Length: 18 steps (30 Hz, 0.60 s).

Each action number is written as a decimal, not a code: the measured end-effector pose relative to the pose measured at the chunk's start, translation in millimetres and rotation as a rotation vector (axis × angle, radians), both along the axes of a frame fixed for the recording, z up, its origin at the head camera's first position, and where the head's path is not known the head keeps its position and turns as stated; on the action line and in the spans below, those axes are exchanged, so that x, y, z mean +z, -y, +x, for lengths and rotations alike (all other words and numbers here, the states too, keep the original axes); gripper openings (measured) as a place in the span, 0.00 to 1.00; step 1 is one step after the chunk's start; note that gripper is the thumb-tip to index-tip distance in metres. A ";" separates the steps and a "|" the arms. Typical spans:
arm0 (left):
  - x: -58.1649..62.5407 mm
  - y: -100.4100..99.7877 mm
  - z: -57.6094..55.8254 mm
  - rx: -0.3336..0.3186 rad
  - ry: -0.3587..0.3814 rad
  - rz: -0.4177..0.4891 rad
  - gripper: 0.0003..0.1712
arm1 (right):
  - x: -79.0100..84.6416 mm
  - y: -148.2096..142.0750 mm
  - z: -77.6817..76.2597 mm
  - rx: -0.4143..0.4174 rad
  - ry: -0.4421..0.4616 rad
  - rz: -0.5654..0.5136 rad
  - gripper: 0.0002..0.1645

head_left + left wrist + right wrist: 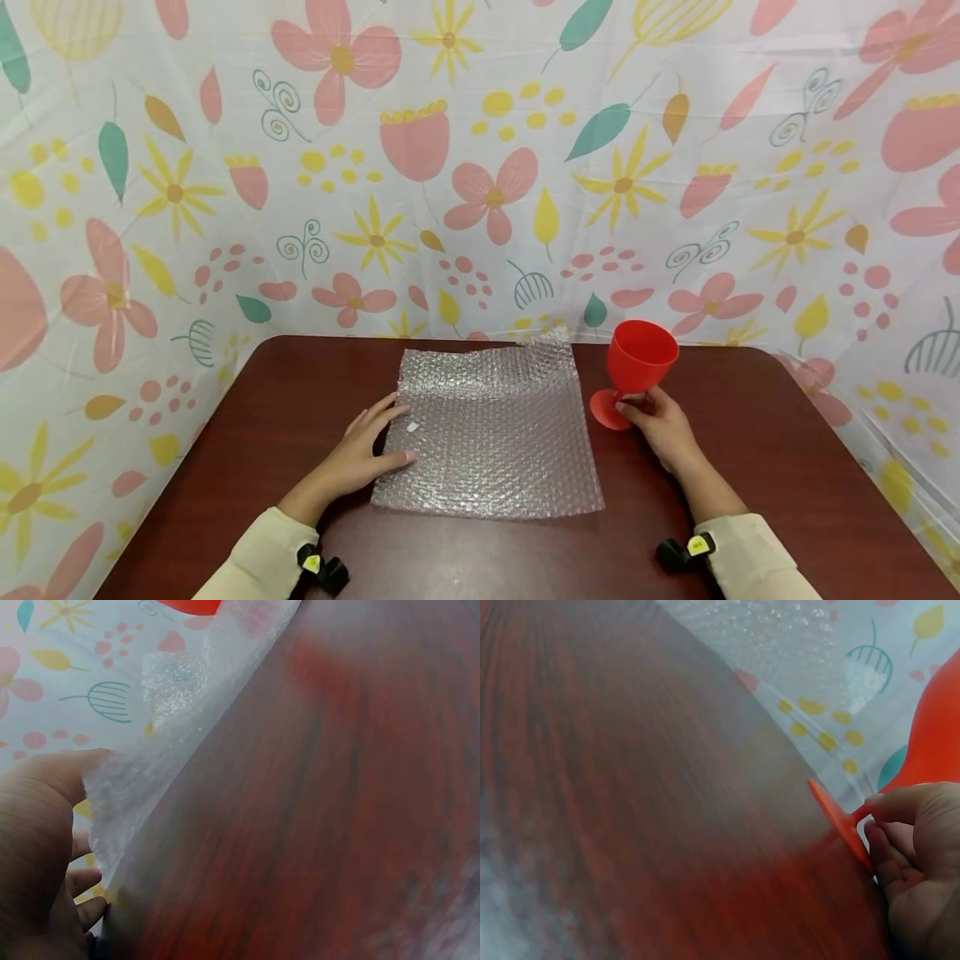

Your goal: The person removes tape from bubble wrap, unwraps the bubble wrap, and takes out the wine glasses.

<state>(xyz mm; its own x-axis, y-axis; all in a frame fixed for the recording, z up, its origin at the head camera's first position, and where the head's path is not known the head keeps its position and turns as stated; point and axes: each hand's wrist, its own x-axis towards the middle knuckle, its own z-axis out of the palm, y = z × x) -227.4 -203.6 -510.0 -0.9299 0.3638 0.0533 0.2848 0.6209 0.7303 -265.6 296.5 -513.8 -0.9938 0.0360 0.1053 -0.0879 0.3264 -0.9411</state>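
A sheet of clear bubble wrap (pixel 487 450) lies spread on the dark wooden table, its far right corner curling up. My left hand (pixel 367 450) rests at the sheet's left edge, fingers apart; in the left wrist view the thumb (pixel 79 761) touches the wrap's edge. To the right of the sheet, a red plastic goblet (pixel 637 358) leans to the right, bowl up. My right hand (pixel 667 429) pinches its stem just above the round foot (pixel 836 817). Whether the foot touches the table cannot be told.
A small white scrap (pixel 412 427) sits on the wrap near the left fingers. Behind the table (pixel 300 392) hangs a floral cloth (pixel 480 167), also along both sides. The table's far edge lies just past the wrap and goblet.
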 end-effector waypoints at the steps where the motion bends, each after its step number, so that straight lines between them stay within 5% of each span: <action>1: -0.5 0.1 0.6 0.004 0.008 0.003 0.44 | -0.2 -0.1 0.0 -0.001 -0.002 -0.008 0.20; 8: -1.5 0.1 2.1 0.026 0.030 0.005 0.45 | -1.6 1.4 -1.8 -0.060 -0.062 -0.135 0.10; 14: -0.5 0.0 0.7 0.037 0.046 0.018 0.45 | 3.2 4.9 -1.9 -0.203 -0.083 -0.406 0.07; 18: -0.2 -0.1 -1.4 0.033 0.024 0.035 0.42 | 8.5 6.1 -2.7 -0.285 -0.069 -0.431 0.05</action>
<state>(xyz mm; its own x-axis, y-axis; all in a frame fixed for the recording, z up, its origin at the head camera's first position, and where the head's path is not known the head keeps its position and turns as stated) -228.8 -203.4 -510.2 -0.9426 0.3312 0.0431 0.2467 0.6035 0.7583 -268.3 290.4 -505.3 -0.9294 0.3588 0.0866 -0.1189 -0.0690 -0.9905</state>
